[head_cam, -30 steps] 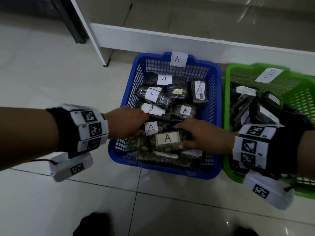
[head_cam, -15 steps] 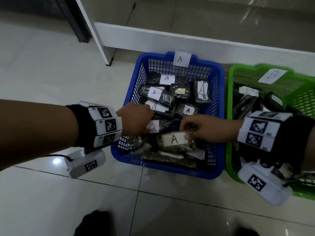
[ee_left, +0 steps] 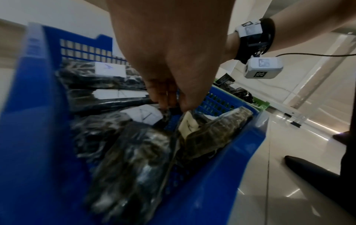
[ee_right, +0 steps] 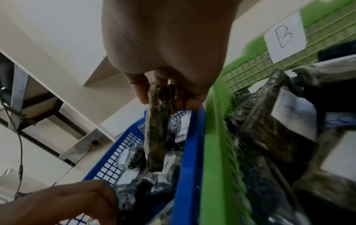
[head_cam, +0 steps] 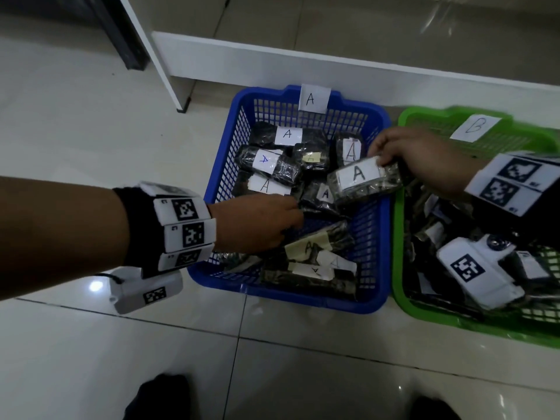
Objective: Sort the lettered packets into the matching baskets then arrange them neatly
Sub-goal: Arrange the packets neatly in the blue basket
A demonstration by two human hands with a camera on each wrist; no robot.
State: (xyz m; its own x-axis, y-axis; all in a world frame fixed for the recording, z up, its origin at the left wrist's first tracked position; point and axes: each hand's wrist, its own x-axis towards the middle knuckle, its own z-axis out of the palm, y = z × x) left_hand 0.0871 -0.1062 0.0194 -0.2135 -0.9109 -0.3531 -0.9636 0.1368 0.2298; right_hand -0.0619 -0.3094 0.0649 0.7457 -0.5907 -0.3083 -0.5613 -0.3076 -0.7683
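A blue basket [head_cam: 212, 189] tagged A [head_cam: 313, 98] holds several dark packets with A labels. My right hand [head_cam: 381, 160] pinches one end of a clear A packet [head_cam: 363, 180] and holds it above the basket's right side. In the right wrist view that packet [ee_right: 157, 137] hangs edge-on from my fingers [ee_right: 140, 89]. My left hand [head_cam: 291, 219] reaches down into the basket's middle. Its bunched fingertips [ee_left: 163, 102] pinch the top edge of a packet with a tan A label [ee_left: 202, 137]. The green basket [head_cam: 397, 207] tagged B [head_cam: 474, 127] holds B packets.
The two baskets stand side by side on a pale tiled floor [head_cam: 91, 116]. A white shelf base [head_cam: 303, 62] runs just behind them, with a shelf leg [head_cam: 157, 65] at the back left. Dark shoes [head_cam: 157, 398] show at the bottom edge.
My right hand has lifted the A packet from the basket's front up and to the right. My left hand has pushed further in toward the basket's middle.
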